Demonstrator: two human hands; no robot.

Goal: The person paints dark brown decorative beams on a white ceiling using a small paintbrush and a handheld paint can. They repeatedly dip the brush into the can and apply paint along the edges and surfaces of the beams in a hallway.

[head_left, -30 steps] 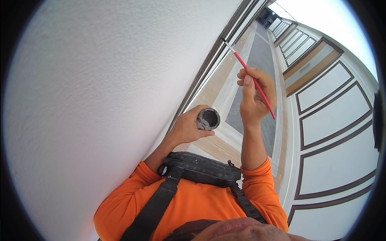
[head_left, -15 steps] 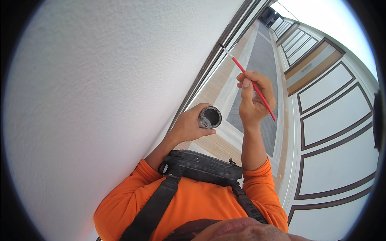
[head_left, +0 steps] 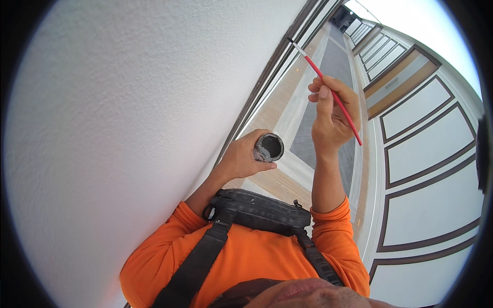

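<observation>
My right hand [head_left: 334, 113] pinches a slim paintbrush [head_left: 339, 101] with a red handle and a pale metal collar. Its dark bristle tip meets the dark brown trim strip [head_left: 277, 54] along the edge of the white wall, or hovers just by it; I cannot tell which. Lower and to the left, my left hand [head_left: 241, 156] wraps round a small paint jar [head_left: 269, 147]. The jar's round mouth faces up, its rim is smeared, and dark grey paint shows inside.
The rough white wall [head_left: 128, 128] fills the left side, close to my left arm. A black chest bag [head_left: 259, 211] with straps sits on my orange sleeves' shirt. Striped floor [head_left: 334, 66] stretches far ahead. On the right runs a white wall with brown-framed panels [head_left: 426, 154].
My right hand has moved up and slightly right, carrying the paintbrush tip farther along the trim strip. My left hand and the jar have barely moved.
</observation>
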